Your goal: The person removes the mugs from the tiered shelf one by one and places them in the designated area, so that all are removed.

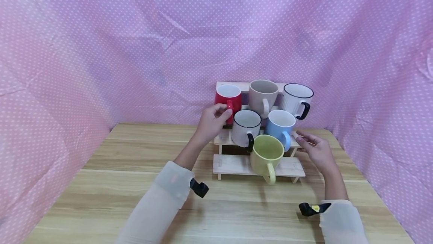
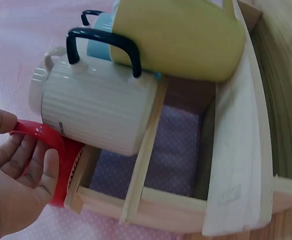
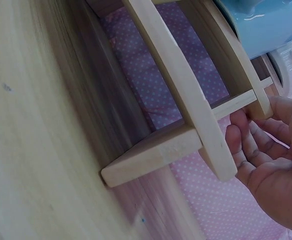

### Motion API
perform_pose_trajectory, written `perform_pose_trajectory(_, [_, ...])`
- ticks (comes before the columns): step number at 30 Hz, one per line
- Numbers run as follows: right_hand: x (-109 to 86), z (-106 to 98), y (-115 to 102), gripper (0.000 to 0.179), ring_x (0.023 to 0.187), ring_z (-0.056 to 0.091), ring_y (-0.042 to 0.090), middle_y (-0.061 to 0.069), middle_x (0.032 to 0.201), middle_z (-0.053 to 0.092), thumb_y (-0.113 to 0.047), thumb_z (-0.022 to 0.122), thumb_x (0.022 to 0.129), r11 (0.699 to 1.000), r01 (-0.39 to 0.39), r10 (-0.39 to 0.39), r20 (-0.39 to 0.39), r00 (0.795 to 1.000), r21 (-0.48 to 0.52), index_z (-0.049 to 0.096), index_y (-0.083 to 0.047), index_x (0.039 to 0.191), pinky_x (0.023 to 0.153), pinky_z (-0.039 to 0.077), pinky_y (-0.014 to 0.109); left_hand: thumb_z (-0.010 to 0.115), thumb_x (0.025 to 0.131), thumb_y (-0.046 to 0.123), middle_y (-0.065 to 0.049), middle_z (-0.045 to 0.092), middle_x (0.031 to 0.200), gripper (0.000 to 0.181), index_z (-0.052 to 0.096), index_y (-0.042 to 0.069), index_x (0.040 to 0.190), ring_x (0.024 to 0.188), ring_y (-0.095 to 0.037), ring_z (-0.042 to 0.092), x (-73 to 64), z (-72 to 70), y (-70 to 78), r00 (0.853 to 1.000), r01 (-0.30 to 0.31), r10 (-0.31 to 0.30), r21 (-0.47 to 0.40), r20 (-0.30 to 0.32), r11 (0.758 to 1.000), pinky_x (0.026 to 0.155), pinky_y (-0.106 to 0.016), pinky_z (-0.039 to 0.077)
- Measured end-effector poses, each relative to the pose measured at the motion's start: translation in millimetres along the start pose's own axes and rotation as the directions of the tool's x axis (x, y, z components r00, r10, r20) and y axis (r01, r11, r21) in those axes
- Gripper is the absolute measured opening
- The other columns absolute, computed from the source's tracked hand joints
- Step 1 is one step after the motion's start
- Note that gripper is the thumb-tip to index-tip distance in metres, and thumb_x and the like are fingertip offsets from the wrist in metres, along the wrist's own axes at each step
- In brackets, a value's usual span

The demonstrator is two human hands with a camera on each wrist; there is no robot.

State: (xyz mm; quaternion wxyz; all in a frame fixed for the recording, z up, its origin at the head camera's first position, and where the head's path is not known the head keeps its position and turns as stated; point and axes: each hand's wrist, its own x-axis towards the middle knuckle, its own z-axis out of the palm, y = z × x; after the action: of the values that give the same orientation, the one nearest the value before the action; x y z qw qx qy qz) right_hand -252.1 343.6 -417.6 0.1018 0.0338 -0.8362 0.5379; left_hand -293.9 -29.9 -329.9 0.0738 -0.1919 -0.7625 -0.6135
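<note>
On the top tier at the left stands a red mug (image 1: 220,96) with a white inside. My left hand (image 1: 211,123) pinches its handle; in the left wrist view the fingers (image 2: 28,152) reach in behind the handle. The mug sits on a three-tier wooden rack (image 1: 233,164). At the rack's right side my right hand (image 1: 319,153) grips the end of the middle shelf, thumb above and fingers (image 3: 258,140) below. A light blue mug (image 1: 275,124) stands close to this hand, on the middle tier.
Beside the red mug on the top tier are a beige mug (image 1: 258,95) and a white mug (image 1: 292,103) with black rim and handle. Another black-rimmed white mug (image 1: 241,134) stands mid-tier, and a yellow mug (image 1: 262,163) on the bottom tier. Pink dotted cloth (image 1: 162,67) hangs behind the wooden table (image 1: 135,168).
</note>
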Motion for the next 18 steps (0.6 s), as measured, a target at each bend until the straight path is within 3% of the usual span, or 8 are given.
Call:
perform_pose_trajectory(4, [-0.6,0.8,-2.2,0.059,0.098,0.063,-0.007,0.028,0.145,0.052,-0.035,0.057,0.106,1.0,-0.009,0.009,0.006,1.0,-0.001,0.048,0.006,0.147,0.087,0.061,0.039,0.065,0.102,0.021,-0.012,0.066,0.108,0.028,0.068,0.003,0.123,0.094,-0.026,0.066,-1.3,0.8,6.0,0.994,0.107,-0.107,-0.137,0.004,0.985,0.082,-0.038,0.062])
perform_pose_trajectory(10, [-1.7,1.1,-2.9,0.059,0.096,0.064,-0.004,0.028,0.145,0.051,-0.035,0.057,0.106,1.0,-0.019,0.019,0.008,1.0,-0.006,0.048,0.005,0.148,0.087,0.061,0.039,0.064,0.103,0.018,-0.013,0.063,0.119,0.027,0.065,0.002,0.125,0.105,-0.026,0.064,-3.5,2.9,16.5,0.969,0.245,-0.246,-0.287,0.032,0.926,0.086,-0.042,0.062])
perform_pose_trajectory(14, [-1.7,1.2,-3.0,0.058,0.095,0.064,-0.003,0.024,0.143,0.055,-0.035,0.057,0.106,1.0,-0.016,0.016,0.002,1.0,-0.011,0.048,0.005,0.148,0.087,0.061,0.04,0.063,0.103,0.02,-0.012,0.06,0.122,0.027,0.064,0.003,0.124,0.109,-0.027,0.062,-3.3,4.0,20.0,0.957,0.285,-0.287,-0.32,0.044,0.904,0.091,-0.046,0.059])
perform_pose_trajectory(18, [-1.9,0.7,-3.2,0.057,0.096,0.063,-0.005,0.029,0.147,0.05,-0.033,0.056,0.107,1.0,-0.014,0.014,0.003,1.0,-0.008,0.047,0.006,0.148,0.085,0.061,0.035,0.065,0.103,0.026,-0.012,0.062,0.112,0.027,0.066,0.003,0.117,0.099,-0.023,0.062,-1.7,3.3,22.4,0.948,0.314,-0.315,-0.329,0.05,0.891,0.094,-0.047,0.058])
